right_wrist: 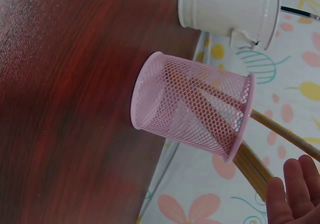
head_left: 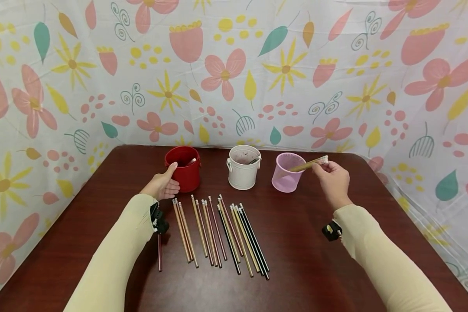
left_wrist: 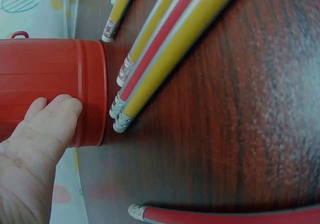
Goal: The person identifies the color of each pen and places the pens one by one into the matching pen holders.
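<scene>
My left hand rests against the side of a red bucket, thumb up by the rim. In the left wrist view its fingers lie nearly straight along the bucket wall. A small pale-tipped thing shows inside that bucket. Over on the right, my right hand pinches yellow pencils near their eraser ends. These pencils slant down into a pink mesh cup; their lower parts show through the mesh in the right wrist view. The thumb is hidden there.
A white bucket stands between the red bucket and the pink cup, with a dark thin item inside. Several yellow, red and black pencils lie on the brown table. One red pencil lies by my left wrist. Patterned cloth hangs behind.
</scene>
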`<act>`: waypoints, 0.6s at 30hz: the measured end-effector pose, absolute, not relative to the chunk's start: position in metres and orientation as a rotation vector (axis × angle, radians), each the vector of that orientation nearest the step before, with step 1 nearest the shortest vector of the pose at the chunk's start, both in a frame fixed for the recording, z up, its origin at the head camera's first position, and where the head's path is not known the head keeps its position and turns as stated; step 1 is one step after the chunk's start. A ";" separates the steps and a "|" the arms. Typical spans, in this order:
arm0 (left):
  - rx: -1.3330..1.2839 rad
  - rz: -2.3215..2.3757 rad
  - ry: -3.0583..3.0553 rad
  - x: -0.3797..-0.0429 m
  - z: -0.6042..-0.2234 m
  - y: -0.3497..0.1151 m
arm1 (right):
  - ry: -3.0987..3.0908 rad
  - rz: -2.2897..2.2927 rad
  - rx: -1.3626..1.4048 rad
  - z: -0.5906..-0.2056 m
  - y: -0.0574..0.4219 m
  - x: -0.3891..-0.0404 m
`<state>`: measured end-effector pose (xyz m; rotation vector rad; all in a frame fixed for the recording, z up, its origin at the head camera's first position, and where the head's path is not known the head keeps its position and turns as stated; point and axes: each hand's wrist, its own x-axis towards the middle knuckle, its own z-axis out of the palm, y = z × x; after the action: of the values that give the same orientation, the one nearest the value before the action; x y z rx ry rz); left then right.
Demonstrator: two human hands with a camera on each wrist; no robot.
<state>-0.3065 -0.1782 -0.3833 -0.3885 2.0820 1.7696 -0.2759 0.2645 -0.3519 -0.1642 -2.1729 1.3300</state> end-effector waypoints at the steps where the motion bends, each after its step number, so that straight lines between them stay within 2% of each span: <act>1: -0.392 1.769 2.082 -0.307 -0.384 -0.178 | -2.189 1.323 -0.170 -0.352 0.264 -0.276; 18: -0.391 1.774 2.091 -0.306 -0.385 -0.179 | -2.449 1.262 -0.208 -0.362 0.267 -0.276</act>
<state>-0.3061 -0.1790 -0.3848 -0.3907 2.0913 1.7741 -0.2765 0.2669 -0.3616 -0.2082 -2.4494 1.2617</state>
